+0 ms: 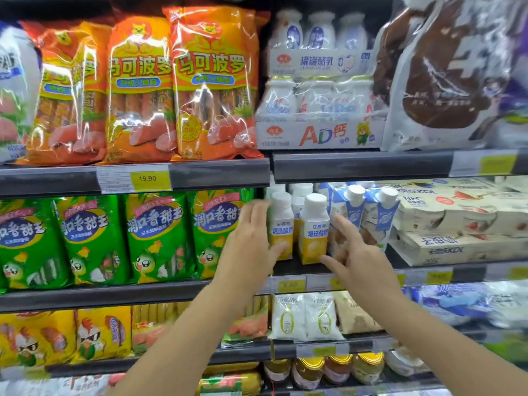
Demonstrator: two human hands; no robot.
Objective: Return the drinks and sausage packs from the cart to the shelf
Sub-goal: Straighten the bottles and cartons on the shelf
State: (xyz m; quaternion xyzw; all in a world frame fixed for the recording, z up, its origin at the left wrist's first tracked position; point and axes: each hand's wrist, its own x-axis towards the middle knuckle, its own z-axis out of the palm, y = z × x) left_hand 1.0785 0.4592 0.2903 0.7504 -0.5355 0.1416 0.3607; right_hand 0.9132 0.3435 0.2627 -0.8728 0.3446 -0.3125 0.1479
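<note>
drinks are standing on the middle shelf [300, 270], right of its upright divider: two yellow-and-white bottles with white caps at the front edge, the left bottle [281, 224] and the right bottle [314, 227], standing just beside each other, with more white caps showing behind them. the left hand [251, 241] is reaching in with fingers straight and close together, lying along the left side of the left bottle; the thumb is stretching toward that bottle's lower front, though motion blur is making it hard to tell whether it is pressing or only touching. nothing is being curled round. the right hand [353, 252] is spreading wide, fingers loose and apart, its fingertips sitting near the foot of the right bottle and in front of the blue-and-white cartons [368, 215] just to the right; it is blurred, and whether it is touching the bottle or the cartons cannot be told. it is holding nothing. sausage packs are filling the left section: orange packs [211, 81] are standing upright along the top shelf edge above a yellow price tag [147, 178], and green packs [155, 238] are standing in a row on the middle shelf, the nearest one partly hidden behind the left hand. white bottle multipacks [317, 110] are sitting on the top shelf at right, and flat cream-coloured cases [463, 224] are lying stacked toward the middle shelf's right end.
</note>
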